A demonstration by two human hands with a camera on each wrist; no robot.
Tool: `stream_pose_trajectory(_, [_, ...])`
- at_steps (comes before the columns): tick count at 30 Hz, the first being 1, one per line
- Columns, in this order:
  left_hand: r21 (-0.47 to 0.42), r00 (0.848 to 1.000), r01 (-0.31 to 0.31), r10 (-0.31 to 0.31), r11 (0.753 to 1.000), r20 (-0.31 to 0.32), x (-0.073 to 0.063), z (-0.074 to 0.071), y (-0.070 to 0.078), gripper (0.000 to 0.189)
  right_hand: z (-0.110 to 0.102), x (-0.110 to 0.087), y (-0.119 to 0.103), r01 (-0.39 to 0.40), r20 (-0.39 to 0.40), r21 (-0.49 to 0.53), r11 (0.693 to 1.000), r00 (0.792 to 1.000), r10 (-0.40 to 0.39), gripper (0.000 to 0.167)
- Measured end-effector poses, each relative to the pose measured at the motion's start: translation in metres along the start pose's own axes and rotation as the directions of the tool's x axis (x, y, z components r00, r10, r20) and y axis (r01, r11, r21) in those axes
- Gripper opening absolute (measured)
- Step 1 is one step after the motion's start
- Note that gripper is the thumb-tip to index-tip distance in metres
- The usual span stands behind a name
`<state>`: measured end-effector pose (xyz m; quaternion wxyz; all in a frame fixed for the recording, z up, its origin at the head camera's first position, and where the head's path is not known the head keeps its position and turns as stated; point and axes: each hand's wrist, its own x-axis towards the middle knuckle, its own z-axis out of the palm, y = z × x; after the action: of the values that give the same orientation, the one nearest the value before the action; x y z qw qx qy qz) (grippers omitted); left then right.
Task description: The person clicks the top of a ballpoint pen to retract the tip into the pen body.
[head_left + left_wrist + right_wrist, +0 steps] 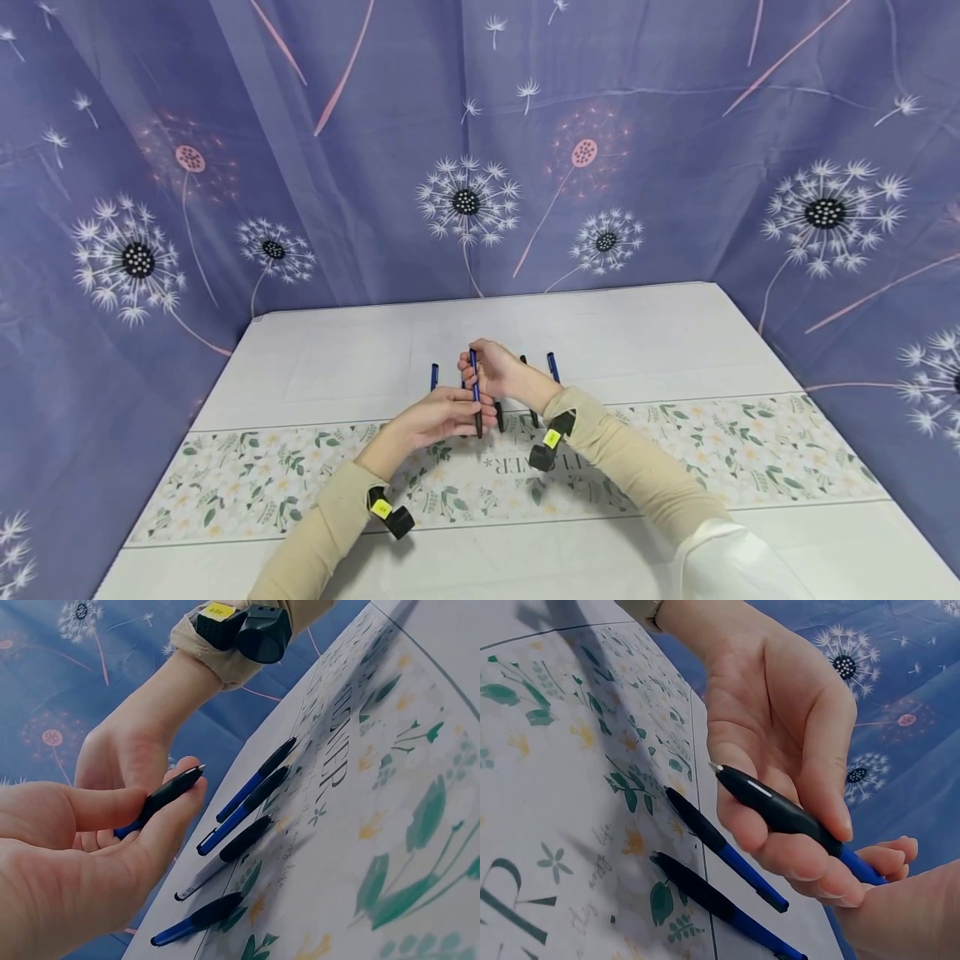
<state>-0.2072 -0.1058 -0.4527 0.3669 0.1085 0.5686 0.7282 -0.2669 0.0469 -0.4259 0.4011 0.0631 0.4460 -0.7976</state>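
Observation:
A blue pen (475, 371) with a black grip is held between both hands above the table. My left hand (435, 417) pinches it near the grip, thumb on top and fingers beneath; the metal tip shows in the right wrist view. At the pen's far end, the curled fingers of my right hand (498, 371) grip the blue barrel, partly hidden behind the left hand in the left wrist view. Several more pens lie on the table around the hands, among them a blue pen (196, 919) and a white pen (225, 859) with a black grip.
A white table (337, 350) carries a floral-printed band (247, 483) with lettering across its middle. Purple curtains (360, 208) with a dandelion print enclose the back and both sides. A black strapped camera (551, 442) sits on the right wrist, another (392, 512) on the left.

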Motion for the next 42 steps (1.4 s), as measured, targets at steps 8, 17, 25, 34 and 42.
stream_pose_trajectory(8, [-0.017,0.999,-0.024,0.024,1.0,-0.022,-0.001,0.005,0.002,0.044,0.002,0.001,-0.002,-0.005,0.001,0.062,0.998,1.0,0.005,0.035])
stream_pose_trajectory(17, [0.023,0.997,-0.052,0.053,0.998,-0.05,-0.001,0.007,0.003,0.044,0.006,0.002,-0.003,-0.002,0.003,0.156,0.988,1.0,0.001,0.028])
stream_pose_trajectory(25, [0.048,0.996,-0.063,0.066,0.997,-0.068,-0.001,0.008,0.003,0.044,0.009,0.0,-0.004,0.004,-0.01,0.172,0.985,1.0,-0.002,0.027])
stream_pose_trajectory(34, [0.06,0.993,-0.056,0.062,0.997,-0.1,0.0,0.012,0.004,0.042,0.008,0.002,-0.004,0.005,-0.048,0.17,0.985,0.999,0.003,0.026])
stream_pose_trajectory(42, [0.06,0.99,-0.037,0.044,0.998,-0.134,0.001,0.015,0.005,0.04,0.009,0.003,-0.004,0.011,-0.074,0.163,0.987,0.997,0.001,0.025])
